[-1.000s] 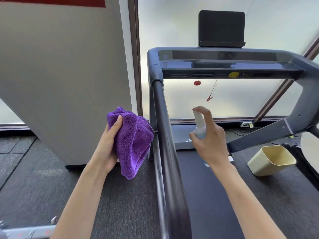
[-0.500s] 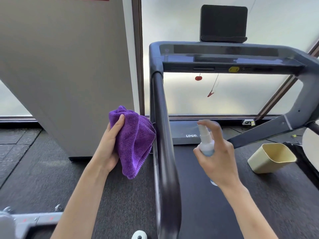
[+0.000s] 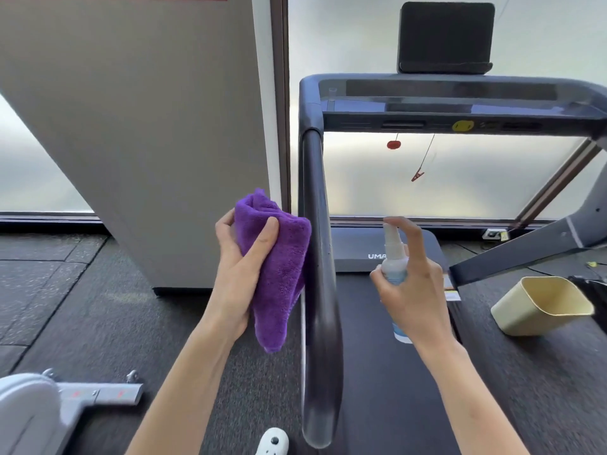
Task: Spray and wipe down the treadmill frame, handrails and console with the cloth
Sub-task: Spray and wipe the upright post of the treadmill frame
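Dark rubber gym flooring [image 3: 82, 307] is running under everything, w/ a frosted window [image 3: 476, 178] glowing behind the treadmill's console [image 3: 460, 103] and a dark tablet holder [image 3: 445, 37] sitting on top of it. Beige partition panel [image 3: 147, 126] is standing at left.

Left hand [image 3: 238, 277] is gripping the purple microfiber cloth [image 3: 279, 264], thumb on the front, fingers curled round the back; cloth is bunched and hanging down, its right edge touching or nearly touching the left handrail [image 3: 320, 290]. Can't tell which.

Right hand [image 3: 417, 287] is wrapping round a small white spray bottle [image 3: 394, 257] over the treadmill belt [image 3: 387, 389], index finger resting on the pump top, nozzle pointing left toward the handrail. Bottle's liquid level isn't readable; hand is covering most of it.

Cream plastic bin [image 3: 542, 307] is lying tipped on the floor at right, opening facing up and right; inside is showing nothing but its own walls.

Red safety key [image 3: 393, 144] and clip cord [image 3: 417, 175] are hanging below the console. Grey machine base [image 3: 65, 405] is showing at bottom left.
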